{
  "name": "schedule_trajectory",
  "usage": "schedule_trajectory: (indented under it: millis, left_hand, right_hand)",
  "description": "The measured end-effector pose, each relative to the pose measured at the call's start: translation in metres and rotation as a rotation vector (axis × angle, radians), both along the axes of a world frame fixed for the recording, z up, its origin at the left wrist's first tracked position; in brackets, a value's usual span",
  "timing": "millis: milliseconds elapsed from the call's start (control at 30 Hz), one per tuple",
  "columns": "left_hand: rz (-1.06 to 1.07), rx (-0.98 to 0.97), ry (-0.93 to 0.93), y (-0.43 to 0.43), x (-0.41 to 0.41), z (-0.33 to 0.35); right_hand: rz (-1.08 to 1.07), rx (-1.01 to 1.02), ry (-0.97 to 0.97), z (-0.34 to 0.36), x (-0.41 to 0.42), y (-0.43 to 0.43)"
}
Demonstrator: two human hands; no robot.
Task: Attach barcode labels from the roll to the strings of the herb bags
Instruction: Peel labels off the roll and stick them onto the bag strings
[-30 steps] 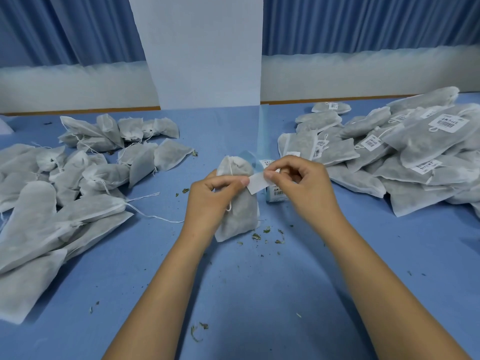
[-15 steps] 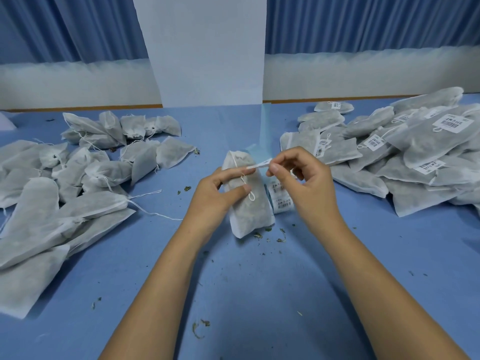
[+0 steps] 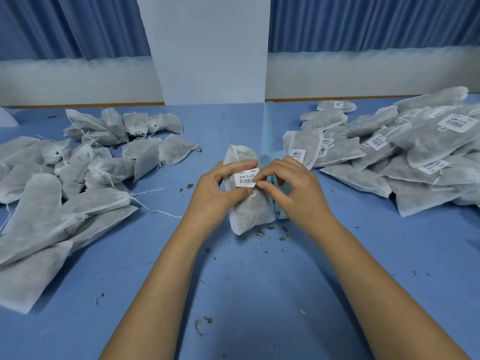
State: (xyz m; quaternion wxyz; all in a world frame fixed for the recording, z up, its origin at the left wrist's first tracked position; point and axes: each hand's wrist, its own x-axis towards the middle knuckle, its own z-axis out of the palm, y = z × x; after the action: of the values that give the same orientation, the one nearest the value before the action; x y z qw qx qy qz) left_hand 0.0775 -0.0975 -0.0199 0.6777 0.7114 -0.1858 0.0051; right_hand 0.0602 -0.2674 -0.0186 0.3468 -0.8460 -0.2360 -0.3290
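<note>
A white herb bag (image 3: 249,211) lies on the blue table in front of me, its string running along its top. A white barcode label (image 3: 246,178) sits over the bag, printed side up. My left hand (image 3: 215,193) pinches the label's left edge between thumb and fingers. My right hand (image 3: 291,193) pinches its right edge, with a small loop of string showing just below the label. The pale blue backing strip of the label roll (image 3: 275,203) trails beside the bag, mostly hidden by my right hand.
A heap of bags without labels (image 3: 65,183) covers the left of the table (image 3: 259,294). Labelled bags (image 3: 405,157) pile up on the right. Loose herb crumbs (image 3: 270,235) lie below the bag. A white panel (image 3: 210,53) stands at the back.
The label was held edge-on above the bag; it now faces up with its barcode showing. Both hands have closed in on it over the bag.
</note>
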Motion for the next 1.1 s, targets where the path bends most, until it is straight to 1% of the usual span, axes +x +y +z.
schedule_trajectory:
  millis: [167,367,433,500,600,667,767,867,1000,1100]
  left_hand:
    - [-0.059,-0.055,-0.018,0.0,-0.003,0.003]
    - [0.02,-0.089,-0.074,0.0,0.0,0.001]
    - [0.033,-0.142,-0.096,0.002,0.002,0.002]
    - [0.023,-0.168,-0.138,0.004,0.001,0.004]
    - [0.003,-0.176,-0.201,0.002,-0.004,0.005]
    - [0.016,-0.203,-0.186,-0.001,-0.004,0.005]
    - [0.136,-0.282,-0.093,-0.006,-0.003,0.004]
    - [0.249,-0.281,-0.058,-0.007,-0.001,0.001]
    - [0.276,-0.284,-0.093,-0.01,0.003,-0.002]
    - [0.315,-0.197,-0.18,-0.009,0.009,0.0]
  right_hand:
    - [0.02,-0.022,-0.04,0.001,0.0,0.0]
    - [0.059,-0.074,0.055,0.009,-0.006,-0.005]
    - [0.058,0.062,0.106,0.01,-0.008,-0.003]
    - [0.008,0.215,0.175,0.01,-0.008,0.003]
    - [-0.011,0.367,0.333,0.008,-0.005,0.009]
    - [0.002,0.427,0.393,0.008,-0.004,0.009]
    - [-0.007,0.411,0.398,0.007,-0.003,0.01]
    - [-0.017,0.36,0.421,0.006,-0.002,0.014]
    - [-0.051,0.34,0.407,0.005,0.001,0.015]
    - [-0.033,0.348,0.378,0.012,0.005,0.016]
